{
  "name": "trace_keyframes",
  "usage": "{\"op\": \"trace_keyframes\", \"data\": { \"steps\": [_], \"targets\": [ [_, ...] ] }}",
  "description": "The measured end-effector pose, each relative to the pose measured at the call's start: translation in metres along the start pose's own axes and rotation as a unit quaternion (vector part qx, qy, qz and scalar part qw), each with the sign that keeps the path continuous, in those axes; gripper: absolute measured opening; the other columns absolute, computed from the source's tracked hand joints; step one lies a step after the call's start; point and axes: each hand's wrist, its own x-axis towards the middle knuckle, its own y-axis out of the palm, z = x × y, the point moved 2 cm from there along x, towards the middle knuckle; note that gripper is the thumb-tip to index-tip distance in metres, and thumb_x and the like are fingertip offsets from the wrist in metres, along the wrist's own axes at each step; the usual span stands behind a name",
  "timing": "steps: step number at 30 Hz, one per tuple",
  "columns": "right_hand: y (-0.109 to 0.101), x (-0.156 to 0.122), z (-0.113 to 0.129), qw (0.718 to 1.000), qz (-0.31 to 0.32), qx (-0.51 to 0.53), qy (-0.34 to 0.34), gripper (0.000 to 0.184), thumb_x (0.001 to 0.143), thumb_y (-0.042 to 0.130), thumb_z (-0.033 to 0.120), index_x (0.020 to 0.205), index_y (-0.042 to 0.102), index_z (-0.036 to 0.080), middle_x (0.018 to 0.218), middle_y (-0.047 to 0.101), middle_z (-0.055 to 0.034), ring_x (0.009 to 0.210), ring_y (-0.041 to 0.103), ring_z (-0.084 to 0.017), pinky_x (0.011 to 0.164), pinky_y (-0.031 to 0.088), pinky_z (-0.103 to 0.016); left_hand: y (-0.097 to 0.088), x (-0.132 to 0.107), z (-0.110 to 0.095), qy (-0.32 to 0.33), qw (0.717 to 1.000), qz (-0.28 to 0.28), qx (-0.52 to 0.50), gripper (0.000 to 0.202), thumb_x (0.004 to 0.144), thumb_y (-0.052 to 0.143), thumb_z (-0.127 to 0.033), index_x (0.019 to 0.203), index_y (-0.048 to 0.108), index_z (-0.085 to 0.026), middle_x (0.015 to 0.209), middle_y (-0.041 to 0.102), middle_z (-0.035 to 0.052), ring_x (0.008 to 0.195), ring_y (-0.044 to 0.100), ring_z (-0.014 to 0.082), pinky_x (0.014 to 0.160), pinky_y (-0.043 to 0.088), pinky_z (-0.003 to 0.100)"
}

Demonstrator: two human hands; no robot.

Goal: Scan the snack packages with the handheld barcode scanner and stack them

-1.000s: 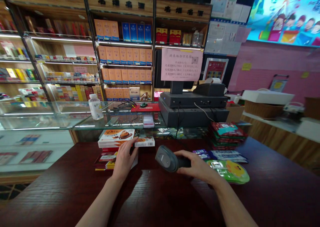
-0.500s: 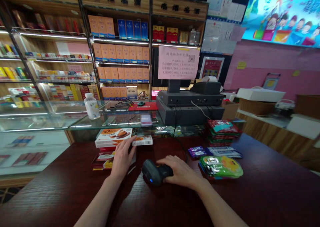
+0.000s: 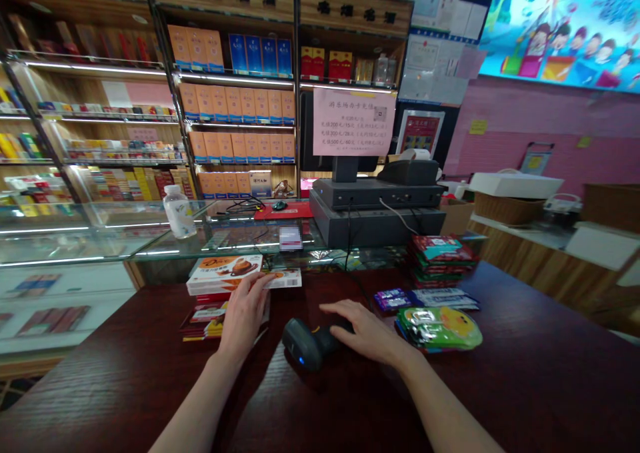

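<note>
Where the dark red wood counter [image 3: 120, 390] ran out on the left, a lit glass display case [image 3: 85, 236] stood behind it, with shelves of cigarette cartons [image 3: 120, 150] at left and orange and blue boxed liquor [image 3: 235, 103] beside them, under wooden signboards. A plastic water bottle [image 3: 179, 214] stood on the glass top, left of a red mat [image 3: 290, 211] holding a computer mouse [image 3: 280, 206]. Below that, on the counter near the case, sat a stack of snack boxes [image 3: 225, 274], orange-printed on top, with red packaging under it. The left hand [image 3: 245, 316] lay open with fingers stretched across the stack's top box, no visible wrap or grip. Right of it, a dark handheld barcode scanner [image 3: 305, 345] lay on the counter, blue light showing. The right hand [image 3: 367, 332] sat over the scanner's handle end, fingers extended and slightly raised, grip unclear, cannot tell if it had hold. Further right were blue snack packets [image 3: 425, 300], a green foil pack [image 3: 439, 328] and a pile of red and green packs [image 3: 443, 261], behind them a black till [image 3: 375, 203] under a pink notice [image 3: 353, 121]. A pink wall [image 3: 505, 116] and a bright cartoon screen [image 3: 560, 33] closed the room on the right
</note>
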Motion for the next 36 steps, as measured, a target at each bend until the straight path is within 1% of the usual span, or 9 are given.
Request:
{"op": "trace_keyframes", "data": {
  "steps": [3, 6, 12, 18, 21, 24, 29, 32, 36],
  "targets": [
    [0.0, 0.003, -0.013, 0.996, -0.068, 0.023, 0.043, 0.043, 0.091, 0.056, 0.033, 0.133, 0.06, 0.025, 0.13, 0.066, -0.0073, 0.121, 0.058, -0.026, 0.107, 0.041, -0.043, -0.002, 0.0, -0.001, -0.002, 1.0, 0.0, -0.006, 0.032, 0.1, 0.04, -0.032, 0.124, 0.06, -0.025, 0.126, 0.063, 0.0079, 0.117, 0.06, 0.0245, 0.104, 0.048, 0.042],
    [0.003, 0.006, -0.024, 0.989, -0.12, 0.059, 0.066, 0.043, 0.09, 0.057, 0.032, 0.132, 0.061, 0.024, 0.126, 0.068, -0.0078, 0.117, 0.062, -0.025, 0.106, 0.044, -0.043, -0.005, 0.001, -0.002, -0.017, 1.0, -0.003, -0.016, 0.033, 0.1, 0.039, -0.031, 0.125, 0.059, -0.026, 0.127, 0.064, 0.0072, 0.12, 0.059, 0.0242, 0.105, 0.048, 0.042],
    [0.013, 0.013, -0.047, 0.969, -0.172, 0.16, 0.08, 0.045, 0.088, 0.059, 0.032, 0.132, 0.06, 0.023, 0.13, 0.067, -0.0087, 0.118, 0.064, -0.023, 0.107, 0.046, -0.044, -0.008, 0.003, -0.007, -0.012, 0.996, -0.026, -0.087, 0.03, 0.099, 0.041, -0.03, 0.123, 0.06, -0.024, 0.128, 0.064, 0.0069, 0.127, 0.056, 0.0214, 0.11, 0.043, 0.039],
    [0.024, 0.021, -0.066, 0.926, -0.209, 0.29, 0.12, 0.057, 0.082, 0.067, 0.04, 0.135, 0.058, 0.021, 0.136, 0.063, -0.0136, 0.123, 0.062, -0.025, 0.109, 0.045, -0.044, -0.005, 0.005, -0.01, -0.019, 0.991, -0.026, -0.132, 0.029, 0.097, 0.045, -0.029, 0.12, 0.061, -0.024, 0.126, 0.067, 0.0059, 0.122, 0.06, 0.0204, 0.108, 0.046, 0.038],
    [0.021, 0.021, -0.066, 0.899, -0.225, 0.35, 0.136, 0.064, 0.077, 0.073, 0.045, 0.135, 0.058, 0.023, 0.139, 0.061, -0.0129, 0.128, 0.058, -0.027, 0.111, 0.042, -0.046, -0.005, 0.006, -0.015, -0.03, 0.989, -0.02, -0.147, 0.029, 0.096, 0.046, -0.028, 0.119, 0.062, -0.025, 0.124, 0.068, 0.0043, 0.119, 0.063, 0.0202, 0.107, 0.048, 0.037],
    [0.016, 0.018, -0.061, 0.873, -0.223, 0.403, 0.16, 0.065, 0.077, 0.074, 0.046, 0.135, 0.058, 0.022, 0.14, 0.06, -0.0132, 0.131, 0.055, -0.028, 0.111, 0.042, -0.048, -0.007, 0.007, -0.022, -0.036, 0.986, -0.012, -0.164, 0.028, 0.095, 0.047, -0.029, 0.118, 0.063, -0.026, 0.123, 0.069, 0.0033, 0.117, 0.064, 0.0203, 0.106, 0.049, 0.038],
    [0.012, 0.014, -0.052, 0.831, -0.197, 0.487, 0.184, 0.055, 0.082, 0.069, 0.046, 0.129, 0.062, 0.019, 0.128, 0.068, -0.0124, 0.117, 0.065, -0.026, 0.104, 0.05, -0.045, -0.008, 0.008, -0.031, -0.021, 0.985, -0.022, -0.169, 0.026, 0.095, 0.047, -0.03, 0.113, 0.066, -0.026, 0.124, 0.066, 0.0054, 0.118, 0.062, 0.0211, 0.105, 0.049, 0.04],
    [0.01, 0.014, -0.047, 0.817, -0.196, 0.511, 0.18, 0.047, 0.082, 0.07, 0.044, 0.122, 0.066, 0.019, 0.123, 0.07, -0.0112, 0.113, 0.067, -0.025, 0.104, 0.05, -0.044, -0.01, 0.007, -0.031, -0.03, 0.987, -0.05, -0.149, 0.025, 0.094, 0.051, -0.032, 0.109, 0.07, -0.026, 0.123, 0.06, 0.0072, 0.118, 0.059, 0.0224, 0.104, 0.049, 0.042],
    [0.006, 0.013, -0.039, 0.814, -0.202, 0.518, 0.171, 0.044, 0.081, 0.071, 0.043, 0.119, 0.068, 0.021, 0.123, 0.071, -0.0094, 0.114, 0.067, -0.026, 0.104, 0.05, -0.045, -0.012, 0.007, -0.028, -0.047, 0.989, -0.066, -0.127, 0.028, 0.094, 0.051, -0.033, 0.111, 0.071, -0.027, 0.11, 0.059, 0.0073, 0.108, 0.06, 0.0216, 0.098, 0.052, 0.04]
  ]
}}
